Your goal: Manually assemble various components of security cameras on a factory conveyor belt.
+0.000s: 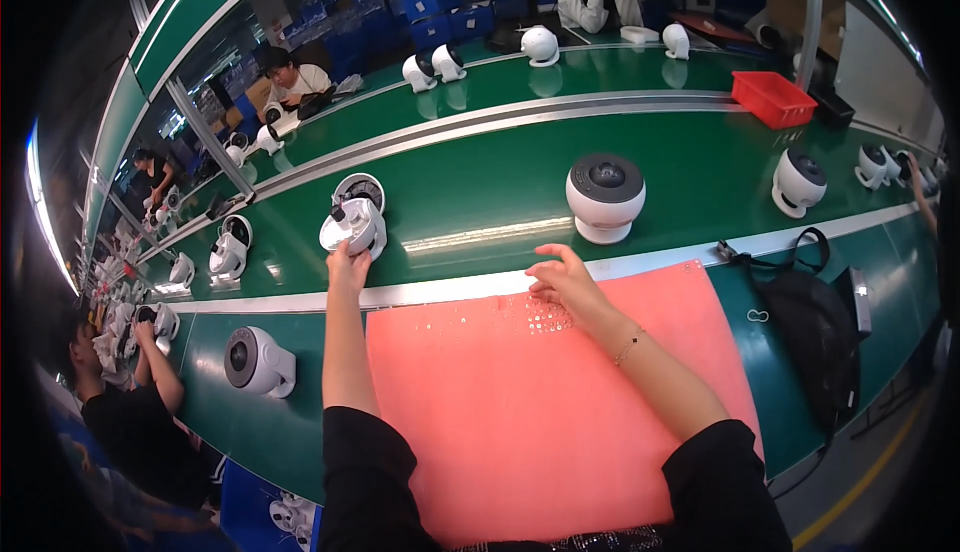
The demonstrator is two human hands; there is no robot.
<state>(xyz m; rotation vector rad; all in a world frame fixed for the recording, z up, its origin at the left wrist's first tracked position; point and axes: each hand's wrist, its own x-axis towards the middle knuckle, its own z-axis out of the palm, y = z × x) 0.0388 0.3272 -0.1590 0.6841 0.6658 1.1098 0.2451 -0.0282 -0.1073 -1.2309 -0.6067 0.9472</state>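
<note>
On the green conveyor stands an opened white camera housing (pixel 366 234), its round cover tilted up behind it and inner parts showing. My left hand (pixel 348 264) grips its near lower edge. My right hand (pixel 566 282) hovers over the far edge of a pink mat (pixel 540 422), fingers apart and slightly bent, with nothing visible in them. Just below that hand lie several small shiny metal pieces (pixel 548 318), perhaps screws or washers. Beyond it, a closed white camera with a dark round face (pixel 605 198) stands upright on the conveyor.
Another white camera (pixel 262 362) sits on the bench left of the mat. A black bag (pixel 815 327) with a strap lies to the right. Across the line are a red bin (pixel 772 100), more cameras and co-workers. A person (pixel 140 422) works close at left.
</note>
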